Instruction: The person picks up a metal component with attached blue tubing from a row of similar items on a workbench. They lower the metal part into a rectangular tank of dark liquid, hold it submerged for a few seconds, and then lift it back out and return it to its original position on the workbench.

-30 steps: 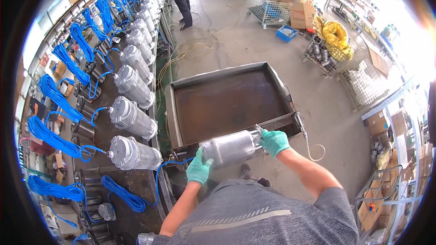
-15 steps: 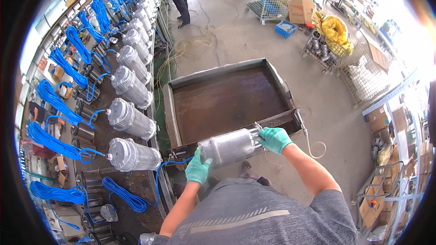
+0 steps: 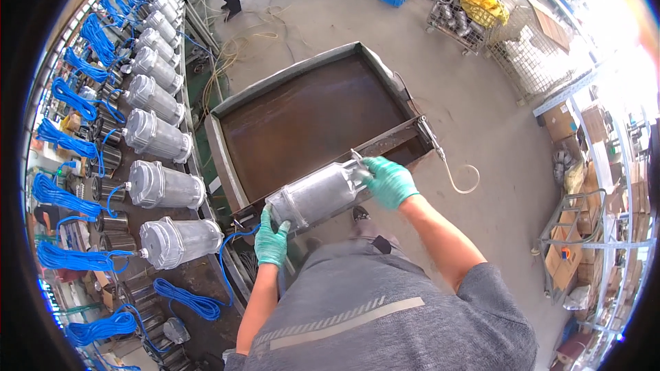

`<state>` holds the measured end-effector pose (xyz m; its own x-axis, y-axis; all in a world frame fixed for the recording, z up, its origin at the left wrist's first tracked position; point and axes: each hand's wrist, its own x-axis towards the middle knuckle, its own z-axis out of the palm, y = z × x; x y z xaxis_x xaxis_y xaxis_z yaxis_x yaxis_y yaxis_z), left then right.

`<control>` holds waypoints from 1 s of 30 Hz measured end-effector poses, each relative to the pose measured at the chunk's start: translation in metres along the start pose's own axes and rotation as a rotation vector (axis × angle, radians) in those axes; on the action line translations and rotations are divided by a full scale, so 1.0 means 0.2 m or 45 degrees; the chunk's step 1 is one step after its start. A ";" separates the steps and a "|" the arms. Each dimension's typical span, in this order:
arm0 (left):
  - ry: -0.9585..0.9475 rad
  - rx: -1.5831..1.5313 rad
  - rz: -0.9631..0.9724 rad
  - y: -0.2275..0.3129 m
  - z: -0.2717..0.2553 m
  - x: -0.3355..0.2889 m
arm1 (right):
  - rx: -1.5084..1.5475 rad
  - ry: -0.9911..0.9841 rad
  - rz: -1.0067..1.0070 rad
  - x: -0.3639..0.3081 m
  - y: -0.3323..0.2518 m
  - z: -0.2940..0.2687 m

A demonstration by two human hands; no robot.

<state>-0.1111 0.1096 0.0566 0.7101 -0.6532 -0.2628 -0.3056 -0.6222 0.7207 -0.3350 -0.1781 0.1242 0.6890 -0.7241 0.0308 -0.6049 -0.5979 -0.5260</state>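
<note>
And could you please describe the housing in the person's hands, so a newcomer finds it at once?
Find the large brown tray. At its near edge is a silvery cylindrical housing, left hand at one end, right hand at the other. Similar housings line the left side; only this one lies between green gloves.

Silver cylinder (image 3: 317,196), green-gloved hands (image 3: 390,183), blue cables (image 3: 188,299), pale-striped grey shirt (image 3: 412,335)
</note>
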 end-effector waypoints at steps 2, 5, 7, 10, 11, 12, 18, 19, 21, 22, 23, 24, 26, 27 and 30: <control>0.014 -0.006 0.020 0.02 0.00 -0.01 | 0.151 0.253 0.095 -0.01 0.17 -0.05; 0.037 0.180 0.019 0.07 -0.02 -0.02 | -0.193 0.610 0.279 0.04 0.71 -0.04; 0.031 0.187 0.015 0.06 -0.01 -0.01 | -0.251 0.507 0.685 0.01 1.07 0.03; 0.053 0.177 0.043 0.05 0.01 -0.01 | -0.128 0.252 0.844 0.03 1.43 0.17; 0.063 0.180 0.026 0.04 0.00 -0.02 | -0.063 0.114 0.900 0.11 1.40 0.16; 0.063 0.185 0.004 0.04 -0.01 -0.03 | -0.001 -0.023 0.957 0.19 1.36 0.13; 0.064 0.176 -0.005 0.02 0.00 -0.02 | 0.511 -0.021 1.095 0.56 0.98 -0.05; 0.061 0.160 0.027 0.03 0.01 0.00 | 0.350 0.073 0.946 0.54 1.06 0.00; 0.081 0.200 0.051 0.02 0.03 0.01 | 0.044 0.226 0.610 0.54 1.05 0.04; 0.080 0.225 0.037 0.01 0.04 0.02 | 0.194 0.226 0.498 0.49 1.05 0.04; 0.084 0.256 -0.006 0.00 0.02 0.00 | 0.219 0.124 0.429 0.46 0.86 -0.03; 0.049 0.223 -0.024 0.01 0.01 0.00 | 0.219 0.110 0.325 0.40 0.73 -0.09; 0.095 0.169 0.040 -0.04 0.03 0.01 | 0.291 0.105 0.175 0.27 0.47 -0.17; 0.083 0.167 0.032 -0.03 0.02 0.00 | 0.364 0.105 0.143 0.19 0.34 -0.20; -0.008 0.118 -0.090 0.11 -0.03 -0.01 | 0.304 -0.047 0.091 0.00 0.03 -0.24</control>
<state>-0.1156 0.0997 0.0775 0.7282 -0.6087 -0.3151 -0.3122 -0.7039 0.6380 -0.3583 -0.1974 0.1615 0.6646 -0.7460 -0.0426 -0.5441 -0.4440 -0.7119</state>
